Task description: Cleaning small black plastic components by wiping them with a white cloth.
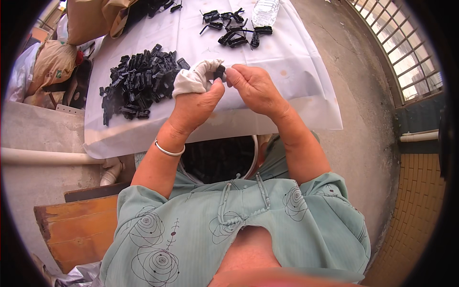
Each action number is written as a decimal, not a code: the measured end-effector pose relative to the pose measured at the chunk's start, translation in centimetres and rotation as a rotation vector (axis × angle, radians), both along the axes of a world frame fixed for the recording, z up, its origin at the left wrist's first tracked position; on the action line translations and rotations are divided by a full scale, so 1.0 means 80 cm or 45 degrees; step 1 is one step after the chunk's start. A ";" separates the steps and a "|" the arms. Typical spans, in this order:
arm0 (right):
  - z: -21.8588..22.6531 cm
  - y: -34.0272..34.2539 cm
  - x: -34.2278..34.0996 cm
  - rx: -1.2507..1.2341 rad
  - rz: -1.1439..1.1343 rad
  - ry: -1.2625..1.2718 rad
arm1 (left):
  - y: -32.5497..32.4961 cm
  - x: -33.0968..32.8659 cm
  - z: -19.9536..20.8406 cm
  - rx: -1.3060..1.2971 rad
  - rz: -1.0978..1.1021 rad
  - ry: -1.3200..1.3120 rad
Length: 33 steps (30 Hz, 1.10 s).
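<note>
My left hand (203, 88), in a white fabric covering (191, 80) that leaves the thumb bare, grips a small black plastic part (219, 72) between thumb and fingers. Close against it, my right hand (252, 85) has its thumb and fingertips pinched together at the part's right side. Whatever is between those fingertips is too small to make out. To the left lies a large heap of black plastic parts (141, 81). Farther off, at the back right, a looser group of black parts with thin strap-like pieces (234, 33) is spread on the table.
A white sheet covers the table (287, 62). At its back stand a clear plastic bottle (265, 12) and a brown paper bag (93, 21). Below the front edge, between my knees, is a round bucket (256, 150) of dark pieces. A wooden board (79, 229) lies at lower left.
</note>
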State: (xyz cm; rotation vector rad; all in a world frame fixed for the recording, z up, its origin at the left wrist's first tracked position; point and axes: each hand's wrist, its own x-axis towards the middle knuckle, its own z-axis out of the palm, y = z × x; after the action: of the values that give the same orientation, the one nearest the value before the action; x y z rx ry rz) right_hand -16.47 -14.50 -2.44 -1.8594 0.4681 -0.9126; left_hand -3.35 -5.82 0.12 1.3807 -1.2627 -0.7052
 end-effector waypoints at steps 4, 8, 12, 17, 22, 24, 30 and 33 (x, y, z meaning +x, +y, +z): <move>-0.008 0.005 0.009 0.131 0.065 0.043 | -0.005 0.003 -0.016 -0.053 0.045 -0.219; -0.019 0.016 0.022 0.236 -0.021 -0.019 | -0.005 0.003 -0.021 -0.297 0.110 -0.554; -0.026 0.020 0.032 0.381 -0.007 -0.126 | -0.004 0.001 -0.016 -0.434 0.179 -0.834; -0.028 0.016 0.034 0.444 0.028 -0.136 | -0.003 0.001 -0.014 -0.426 0.198 -1.003; -0.025 0.016 0.033 0.610 0.119 -0.162 | -0.004 -0.001 -0.017 -0.386 0.213 -0.972; -0.019 0.019 0.031 0.587 0.127 -0.158 | -0.003 0.004 -0.026 -0.360 0.205 -0.728; -0.009 0.011 0.011 0.203 -0.007 -0.142 | 0.001 0.002 -0.010 -0.083 0.039 0.193; 0.002 0.005 0.000 -0.171 -0.028 0.177 | 0.006 0.013 -0.006 -0.029 0.004 0.266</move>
State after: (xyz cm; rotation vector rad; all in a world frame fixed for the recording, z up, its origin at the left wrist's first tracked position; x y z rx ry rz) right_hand -16.50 -14.10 -2.26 -2.0528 0.5241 -0.8504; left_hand -2.27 -5.32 -0.38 1.2553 -1.0997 -0.8087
